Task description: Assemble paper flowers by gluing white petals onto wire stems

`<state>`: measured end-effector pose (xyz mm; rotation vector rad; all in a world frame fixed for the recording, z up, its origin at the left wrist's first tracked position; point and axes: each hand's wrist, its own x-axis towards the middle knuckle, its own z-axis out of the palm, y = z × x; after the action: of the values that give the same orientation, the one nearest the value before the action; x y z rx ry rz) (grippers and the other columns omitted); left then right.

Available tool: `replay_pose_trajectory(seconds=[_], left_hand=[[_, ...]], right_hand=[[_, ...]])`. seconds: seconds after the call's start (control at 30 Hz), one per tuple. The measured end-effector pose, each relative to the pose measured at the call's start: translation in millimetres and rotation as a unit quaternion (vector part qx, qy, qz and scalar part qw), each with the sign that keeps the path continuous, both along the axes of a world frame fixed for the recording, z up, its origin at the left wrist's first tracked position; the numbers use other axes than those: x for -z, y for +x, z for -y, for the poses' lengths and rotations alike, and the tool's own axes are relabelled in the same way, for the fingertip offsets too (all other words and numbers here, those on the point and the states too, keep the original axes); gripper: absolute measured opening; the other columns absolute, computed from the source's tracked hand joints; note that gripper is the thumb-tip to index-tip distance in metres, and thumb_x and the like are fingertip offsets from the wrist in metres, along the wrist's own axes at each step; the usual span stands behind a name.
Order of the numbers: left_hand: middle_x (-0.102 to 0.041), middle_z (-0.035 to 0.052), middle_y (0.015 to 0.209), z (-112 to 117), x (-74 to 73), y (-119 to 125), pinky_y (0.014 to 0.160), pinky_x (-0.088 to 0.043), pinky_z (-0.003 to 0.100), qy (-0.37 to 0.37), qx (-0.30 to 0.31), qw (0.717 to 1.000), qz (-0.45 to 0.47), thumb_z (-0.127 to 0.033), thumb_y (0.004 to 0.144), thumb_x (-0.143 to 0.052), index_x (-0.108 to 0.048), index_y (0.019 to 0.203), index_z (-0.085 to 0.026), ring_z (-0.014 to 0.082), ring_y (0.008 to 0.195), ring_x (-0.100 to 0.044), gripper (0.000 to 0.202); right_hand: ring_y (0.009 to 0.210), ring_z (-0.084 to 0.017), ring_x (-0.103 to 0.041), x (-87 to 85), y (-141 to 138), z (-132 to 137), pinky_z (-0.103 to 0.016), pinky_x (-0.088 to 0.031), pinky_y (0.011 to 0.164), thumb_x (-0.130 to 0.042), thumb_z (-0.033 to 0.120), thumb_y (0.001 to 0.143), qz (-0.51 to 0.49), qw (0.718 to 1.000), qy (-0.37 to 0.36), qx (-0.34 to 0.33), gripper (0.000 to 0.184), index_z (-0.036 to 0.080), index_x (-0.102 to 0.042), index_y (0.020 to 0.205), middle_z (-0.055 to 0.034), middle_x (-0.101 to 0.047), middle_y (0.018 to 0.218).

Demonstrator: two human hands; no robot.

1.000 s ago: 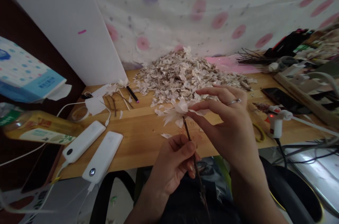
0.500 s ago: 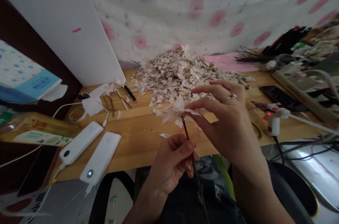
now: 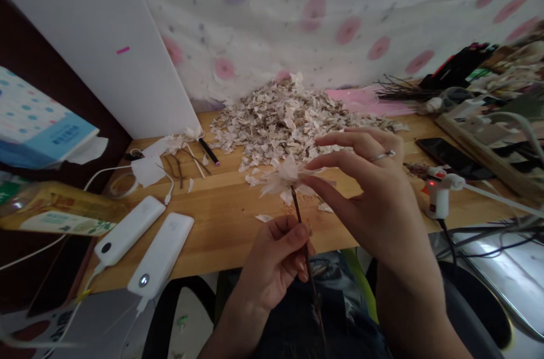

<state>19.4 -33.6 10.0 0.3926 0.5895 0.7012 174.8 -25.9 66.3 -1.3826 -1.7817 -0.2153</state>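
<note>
My left hand (image 3: 278, 260) is closed around a thin brown twig (image 3: 298, 209), held upright with a slight tilt above the table's front edge. A white flower (image 3: 284, 176) of thin, papery petals sits at the twig's top. My right hand (image 3: 369, 195), with a ring on one finger, pinches a petal at the flower's right side between thumb and index finger. Its other fingers are stretched out. Behind the flower lies a large heap of pale dried petals (image 3: 289, 112) on the wooden table (image 3: 212, 206).
A white glue gun (image 3: 437, 195) with a red light and a phone (image 3: 446, 155) are at the right. Two white power banks (image 3: 159, 254) with cables lie at the left, near a bottle (image 3: 63, 206). A black pen (image 3: 208, 150), twigs and a tape roll (image 3: 123, 183) lie beyond.
My right hand has shifted slightly right and a little down, its thumb and finger still at the flower's right side. The left hand and twig have barely moved.
</note>
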Motion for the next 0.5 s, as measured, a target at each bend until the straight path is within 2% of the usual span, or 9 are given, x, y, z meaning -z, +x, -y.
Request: replay_pose_trajectory(seconds=[0.27, 0.4, 0.5], left_hand=[[-0.067, -0.0035, 0.053, 1.5, 7.1, 0.0, 0.036, -0.044, 0.006, 0.011, 0.017, 1.000, 0.017, -0.040, 0.064, -0.093, -0.060, 0.065, -0.013, -0.0001, 0.033, -0.051, 0.043], [-0.065, -0.0036, 0.049, 0.0, 3.4, 1.5, 0.035, -0.043, 0.006, -0.013, 0.008, 1.000, 0.015, -0.038, 0.059, -0.097, -0.062, 0.063, -0.012, 0.0000, 0.032, -0.050, 0.043], [-0.063, -0.0041, 0.047, -2.4, -0.9, 1.9, 0.032, -0.039, 0.005, -0.017, -0.005, 1.000, 0.013, -0.037, 0.058, -0.097, -0.063, 0.061, -0.011, -0.0007, 0.031, -0.047, 0.043]], right_hand=[[0.121, -0.035, -0.056, 3.4, 2.1, -1.9, -0.058, -0.043, 0.104, -0.074, 0.019, 0.090, -0.002, 1.000, 0.001, 0.004, 0.006, 0.024, -0.071, 0.087, -0.0080, -0.072, 0.117], [0.119, -0.034, -0.058, 0.5, 3.1, 3.2, -0.054, -0.044, 0.103, -0.075, 0.020, 0.089, -0.021, 1.000, 0.009, 0.012, 0.008, 0.022, -0.069, 0.094, -0.0099, -0.072, 0.114], [0.110, -0.030, -0.062, -1.3, 3.9, 13.2, -0.051, -0.044, 0.101, -0.072, 0.020, 0.092, -0.075, 0.995, 0.038, 0.045, 0.007, 0.024, -0.068, 0.095, -0.0077, -0.071, 0.109]])
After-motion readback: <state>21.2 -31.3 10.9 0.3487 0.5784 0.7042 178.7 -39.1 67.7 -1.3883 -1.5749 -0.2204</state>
